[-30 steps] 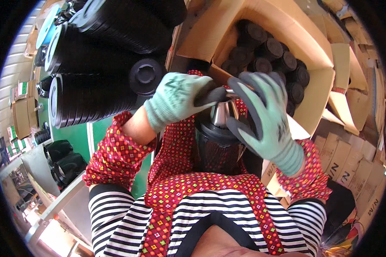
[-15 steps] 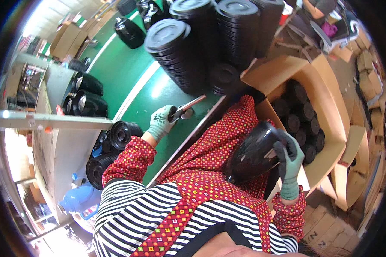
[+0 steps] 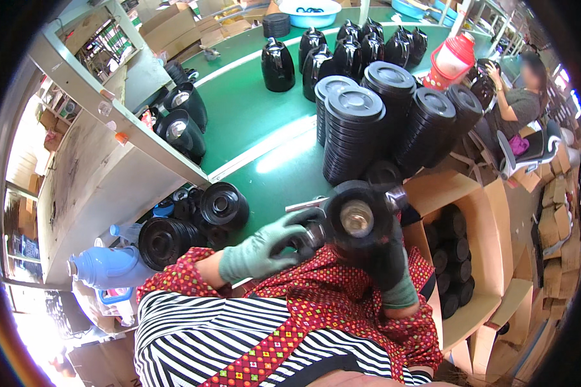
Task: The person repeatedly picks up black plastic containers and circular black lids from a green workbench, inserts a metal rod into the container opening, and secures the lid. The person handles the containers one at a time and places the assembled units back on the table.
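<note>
My right hand (image 3: pixel 392 267), in a grey-green glove, is closed round a glossy black vacuum jug (image 3: pixel 342 235) at the table's near edge. The jug's round open end is turned up toward me, with a silvery glass liner (image 3: pixel 356 218) inside. Just left of it, my gloved left hand (image 3: pixel 263 250) has its fingers curled round a small dark piece that I cannot make out, close to the jug's side. A metal bar (image 3: pixel 305 205) shows beyond the left fingertips; I cannot tell whether the hand touches it.
Tall stacks of black round discs (image 3: pixel 355 132) stand on the green table (image 3: pixel 239 129). Several black jugs (image 3: pixel 278 66) stand farther back. An open carton (image 3: pixel 507 226) with black cylinders is at right. Black round parts (image 3: pixel 224 205) and a blue flask (image 3: pixel 110 266) lie left. A seated person (image 3: pixel 523 97) works far right.
The jug has come from my right side to the table edge, its open end now facing up. My left hand has moved from the metal bar toward the jug. The view has shifted.
</note>
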Available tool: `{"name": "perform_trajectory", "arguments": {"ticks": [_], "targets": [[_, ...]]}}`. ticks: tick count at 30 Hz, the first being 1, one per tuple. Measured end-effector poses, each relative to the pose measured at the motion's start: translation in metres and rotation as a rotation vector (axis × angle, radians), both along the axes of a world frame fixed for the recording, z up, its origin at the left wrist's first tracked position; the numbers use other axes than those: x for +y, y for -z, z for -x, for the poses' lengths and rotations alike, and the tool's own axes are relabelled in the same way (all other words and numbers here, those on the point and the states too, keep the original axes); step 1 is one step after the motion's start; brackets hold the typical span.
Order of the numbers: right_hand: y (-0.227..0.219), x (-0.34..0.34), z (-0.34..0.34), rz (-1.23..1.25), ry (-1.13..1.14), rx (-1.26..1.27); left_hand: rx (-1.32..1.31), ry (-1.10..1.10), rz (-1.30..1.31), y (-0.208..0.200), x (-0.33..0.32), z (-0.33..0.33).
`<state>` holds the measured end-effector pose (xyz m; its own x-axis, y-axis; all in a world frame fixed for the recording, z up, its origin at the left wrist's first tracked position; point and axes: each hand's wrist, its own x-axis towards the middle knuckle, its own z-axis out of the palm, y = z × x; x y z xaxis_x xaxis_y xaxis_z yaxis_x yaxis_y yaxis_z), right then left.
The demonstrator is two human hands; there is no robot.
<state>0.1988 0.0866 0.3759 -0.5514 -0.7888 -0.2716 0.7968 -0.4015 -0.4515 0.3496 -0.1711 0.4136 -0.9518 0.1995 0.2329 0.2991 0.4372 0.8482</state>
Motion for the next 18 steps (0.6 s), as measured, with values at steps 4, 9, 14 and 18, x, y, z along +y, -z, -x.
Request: {"name": "perform_trajectory", "arguments": {"ticks": [4, 9, 14, 18], "targets": [[0.009, -0.025, -0.002, -0.451, -0.079, 0.334, -0.255, -0.358, -0.675, 0.005, -0.047, -0.005], [0.064, -0.024, 0.001, -0.547, -0.082, 0.470, -0.119, -0.698, -0.114, 0.053, -0.155, 0.082], [0.088, -0.010, -0.004, -0.516, -0.006, 0.473, -0.029, -0.872, -0.055, 0.087, -0.216, 0.204], [0.092, -0.002, 0.000, -0.419, 0.004, 0.356, -0.016, -1.008, -0.023, 0.122, -0.240, 0.254]]}}
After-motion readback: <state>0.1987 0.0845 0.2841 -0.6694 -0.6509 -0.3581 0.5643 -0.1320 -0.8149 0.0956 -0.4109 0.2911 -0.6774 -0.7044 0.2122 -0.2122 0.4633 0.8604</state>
